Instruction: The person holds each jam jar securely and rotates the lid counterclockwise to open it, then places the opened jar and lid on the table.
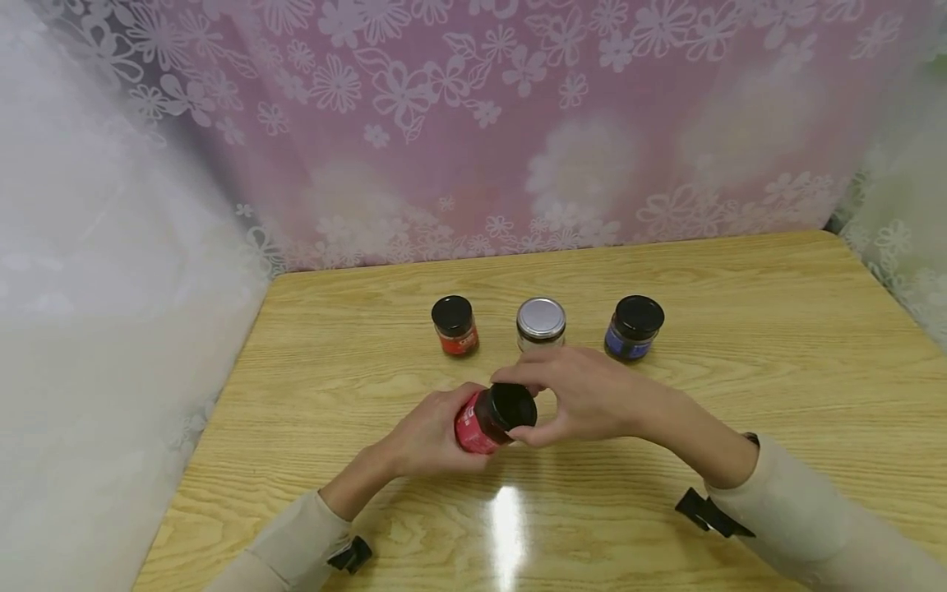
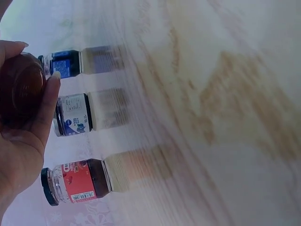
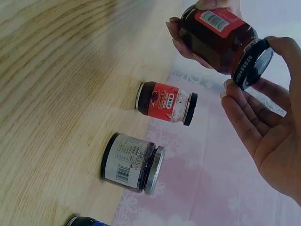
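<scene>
A glass jar (image 1: pixel 477 427) with a pink-red label, dark contents and a black lid (image 1: pixel 515 406) is held tilted above the table, lid toward the right. My left hand (image 1: pixel 436 436) grips its body from the left, fingers wrapped round the glass. On the lid's edge, my right hand (image 1: pixel 580 393) pinches with thumb and fingers. The right wrist view shows the lid (image 3: pixel 254 64) seated on the jar (image 3: pixel 216 40), with fingertips of the right hand (image 3: pixel 273 122) at its rim. In the left wrist view the jar's base (image 2: pixel 21 87) faces the camera.
Behind the hands stand three jars in a row: a red-labelled jar (image 1: pixel 455 326) with a black lid, a silver-lidded jar (image 1: pixel 541 321) partly hidden by the right hand, and a blue-labelled jar (image 1: pixel 633 327). A pink floral curtain (image 1: pixel 518 164) hangs past the wooden table's (image 1: pixel 355 345) far edge.
</scene>
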`<state>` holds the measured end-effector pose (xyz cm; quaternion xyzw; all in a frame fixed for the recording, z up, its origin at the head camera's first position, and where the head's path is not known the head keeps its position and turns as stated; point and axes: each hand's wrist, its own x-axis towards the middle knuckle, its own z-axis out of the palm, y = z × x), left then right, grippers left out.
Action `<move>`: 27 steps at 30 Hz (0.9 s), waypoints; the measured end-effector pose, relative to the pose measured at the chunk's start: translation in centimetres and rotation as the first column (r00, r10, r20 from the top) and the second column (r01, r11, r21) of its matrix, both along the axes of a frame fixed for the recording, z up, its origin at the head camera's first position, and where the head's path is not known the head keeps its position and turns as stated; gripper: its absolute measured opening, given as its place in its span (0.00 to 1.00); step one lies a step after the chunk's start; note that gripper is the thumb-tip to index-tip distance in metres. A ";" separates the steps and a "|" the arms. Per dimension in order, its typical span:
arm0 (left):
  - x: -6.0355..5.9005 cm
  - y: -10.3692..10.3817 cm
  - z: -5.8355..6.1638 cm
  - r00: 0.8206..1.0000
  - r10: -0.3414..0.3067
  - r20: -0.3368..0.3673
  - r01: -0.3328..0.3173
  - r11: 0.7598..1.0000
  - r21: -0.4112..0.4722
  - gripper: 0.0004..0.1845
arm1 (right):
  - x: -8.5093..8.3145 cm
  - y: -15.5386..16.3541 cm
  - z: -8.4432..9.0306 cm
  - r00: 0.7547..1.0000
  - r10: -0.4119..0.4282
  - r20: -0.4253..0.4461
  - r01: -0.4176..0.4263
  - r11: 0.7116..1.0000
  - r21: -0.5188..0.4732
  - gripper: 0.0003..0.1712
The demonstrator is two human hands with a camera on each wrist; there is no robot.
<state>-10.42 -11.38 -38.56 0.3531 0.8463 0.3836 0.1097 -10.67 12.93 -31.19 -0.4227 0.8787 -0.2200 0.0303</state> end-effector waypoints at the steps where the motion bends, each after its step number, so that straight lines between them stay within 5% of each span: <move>1: 0.0 0.0 0.0 1.000 -0.003 0.002 0.003 1.000 0.001 0.32 | -0.1 0.1 0.0 1.000 0.017 -0.003 -0.017 1.000 0.006 0.30; 7: 0.1 -0.2 -0.4 1.000 0.011 0.026 -0.011 1.000 0.001 0.32 | -0.1 0.3 0.0 0.999 0.033 0.013 -0.034 0.998 0.051 0.35; 14: 0.0 -0.3 -0.5 0.996 0.070 0.052 -0.071 0.997 0.009 0.32 | 0.3 -0.4 0.2 0.975 -0.192 0.113 0.172 0.971 0.168 0.50; 27: 0.2 -0.3 -0.4 0.998 0.055 0.008 -0.055 0.998 -0.040 0.31 | 1.0 -1.3 -0.1 0.964 -0.249 0.088 0.239 0.964 0.118 0.28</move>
